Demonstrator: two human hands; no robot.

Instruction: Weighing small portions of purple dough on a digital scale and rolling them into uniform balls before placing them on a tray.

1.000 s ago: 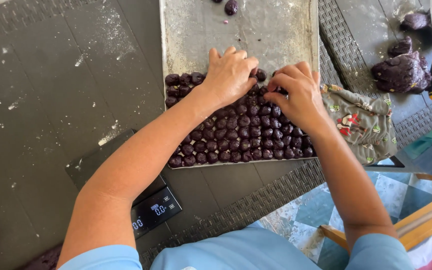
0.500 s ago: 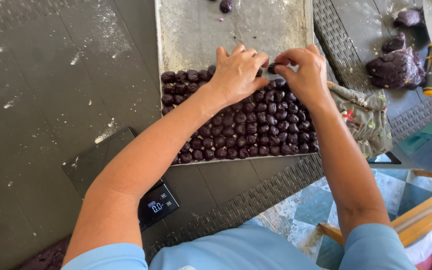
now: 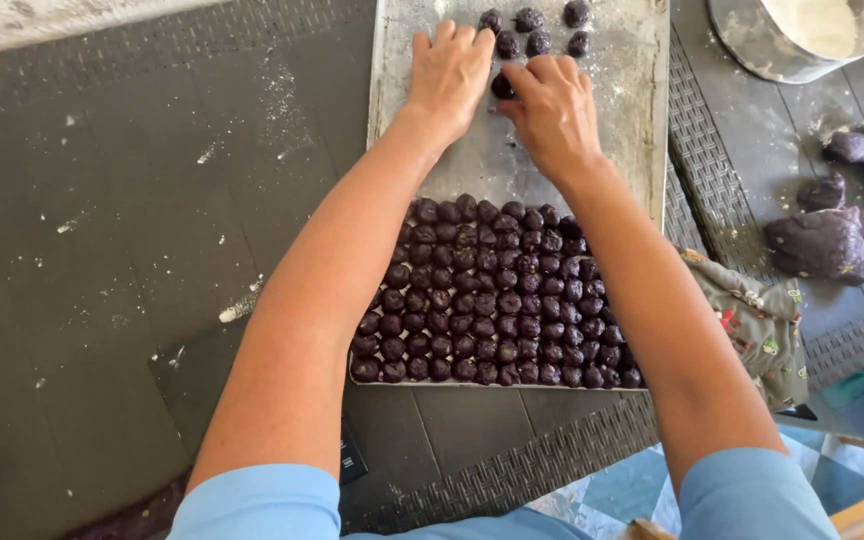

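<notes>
- While both arms reached over the packed rows of dark purple balls at the near end of the metal tray, the hands worked at the far, barer end, so the step in hand looked like gathering loose pieces toward the block.
- Left hand lay flat on the tray, fingers nearly together and stretched out, closed on nothing that I could see.
- Right hand curled beside it, thumb and fingers bent around one loose ball, which sat touching the tray between the two hands.
- Several more loose balls lay just beyond the fingertips.
- By my judgement, the next move called for a light pinch, since the soft ball would dent easily.
- Purple dough lumps sat well apart, on the right.
</notes>
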